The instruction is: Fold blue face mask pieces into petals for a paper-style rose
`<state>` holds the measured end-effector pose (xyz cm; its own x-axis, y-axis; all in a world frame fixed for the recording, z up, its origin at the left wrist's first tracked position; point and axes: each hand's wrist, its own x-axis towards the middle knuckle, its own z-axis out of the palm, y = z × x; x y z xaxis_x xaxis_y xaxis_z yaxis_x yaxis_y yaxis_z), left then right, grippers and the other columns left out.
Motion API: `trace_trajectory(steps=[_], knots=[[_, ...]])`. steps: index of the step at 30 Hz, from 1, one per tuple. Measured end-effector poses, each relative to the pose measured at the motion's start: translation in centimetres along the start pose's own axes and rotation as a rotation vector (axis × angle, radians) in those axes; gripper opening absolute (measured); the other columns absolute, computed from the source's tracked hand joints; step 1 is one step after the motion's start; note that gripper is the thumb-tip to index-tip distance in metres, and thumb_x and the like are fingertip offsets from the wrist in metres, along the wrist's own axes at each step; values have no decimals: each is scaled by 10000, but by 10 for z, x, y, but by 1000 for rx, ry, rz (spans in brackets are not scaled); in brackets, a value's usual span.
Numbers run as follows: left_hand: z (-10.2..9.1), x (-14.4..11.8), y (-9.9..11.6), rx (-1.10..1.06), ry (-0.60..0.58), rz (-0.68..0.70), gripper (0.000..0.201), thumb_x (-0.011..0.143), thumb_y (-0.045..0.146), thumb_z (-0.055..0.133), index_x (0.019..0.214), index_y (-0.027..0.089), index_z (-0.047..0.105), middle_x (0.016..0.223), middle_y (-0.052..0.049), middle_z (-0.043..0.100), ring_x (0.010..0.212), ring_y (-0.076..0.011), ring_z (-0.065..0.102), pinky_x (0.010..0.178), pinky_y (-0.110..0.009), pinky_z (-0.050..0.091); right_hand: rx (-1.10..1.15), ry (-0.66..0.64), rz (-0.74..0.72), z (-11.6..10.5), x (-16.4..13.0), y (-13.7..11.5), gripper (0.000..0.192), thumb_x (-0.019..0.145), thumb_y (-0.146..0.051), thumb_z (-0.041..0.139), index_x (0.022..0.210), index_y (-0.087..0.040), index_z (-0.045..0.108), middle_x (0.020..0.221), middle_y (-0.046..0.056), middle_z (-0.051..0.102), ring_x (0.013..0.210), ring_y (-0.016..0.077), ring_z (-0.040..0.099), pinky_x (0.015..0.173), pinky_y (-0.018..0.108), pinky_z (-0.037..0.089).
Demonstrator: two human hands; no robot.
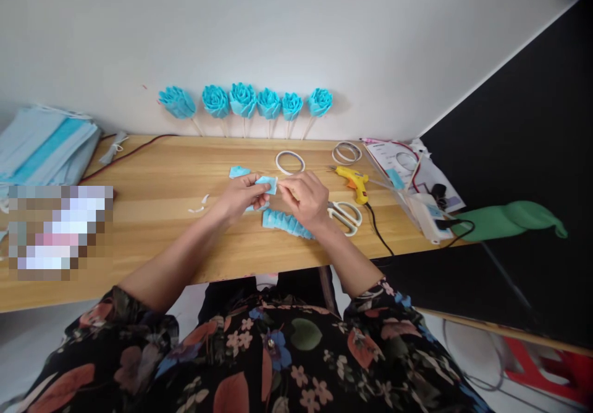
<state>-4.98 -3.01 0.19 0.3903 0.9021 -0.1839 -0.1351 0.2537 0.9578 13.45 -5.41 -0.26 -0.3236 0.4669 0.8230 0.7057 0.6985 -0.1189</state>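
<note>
Left hand [241, 196] and right hand [303, 198] both pinched closed on a small blue fabric piece [267, 183], held just above the middle of the wooden table [152, 184], pleated blue strip [282, 221] under the right hand, white scissors [345, 214] and yellow glue gun [353, 181] to the right, six blue fabric roses [243, 100] against the far wall.

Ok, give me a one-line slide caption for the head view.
Both hands, left hand and right hand, pinch a small blue piece over a wooden table, six blue flowers behind.

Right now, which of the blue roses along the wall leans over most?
The leftmost rose: its stick slants and its head tips left, while the other five stand nearly upright.
</note>
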Motion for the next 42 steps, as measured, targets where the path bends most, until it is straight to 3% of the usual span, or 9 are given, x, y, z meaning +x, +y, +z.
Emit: trace_trajectory(steps=[8, 17, 34, 42], knots=[[-1, 1, 0, -20, 14, 9, 171, 820, 157, 658, 690, 169, 548, 554, 8, 624, 453, -73, 514, 473, -208, 390, -26, -63, -11, 8, -4, 0, 132, 946, -138, 549, 938, -248, 622, 829, 16, 718, 781, 165, 632, 704, 320, 499], [-1, 1, -1, -12, 23, 7, 174, 830, 148, 656, 695, 169, 548, 552, 9, 622, 450, -72, 516, 474, -205, 395, -55, -39, -67, 8, -2, 0, 135, 937, -118, 560, 915, -242, 609, 819, 11, 719, 771, 154, 629, 701, 301, 502], [-6, 4, -4, -34, -59, 19, 178, 801, 244, 740, 746, 154, 596, 606, 5, 635, 488, -70, 535, 501, -213, 407, 27, -179, 11, 10, -6, 4, 165, 956, -145, 535, 938, -253, 658, 889, 33, 723, 849, 178, 637, 749, 337, 507], [-7, 3, -4, -85, -83, 11, 180, 762, 259, 756, 763, 145, 617, 634, -13, 662, 526, -85, 570, 520, -215, 417, -59, -171, -53, 5, -3, 4, 180, 957, -140, 532, 885, -212, 680, 856, 35, 730, 809, 172, 616, 720, 304, 497]])
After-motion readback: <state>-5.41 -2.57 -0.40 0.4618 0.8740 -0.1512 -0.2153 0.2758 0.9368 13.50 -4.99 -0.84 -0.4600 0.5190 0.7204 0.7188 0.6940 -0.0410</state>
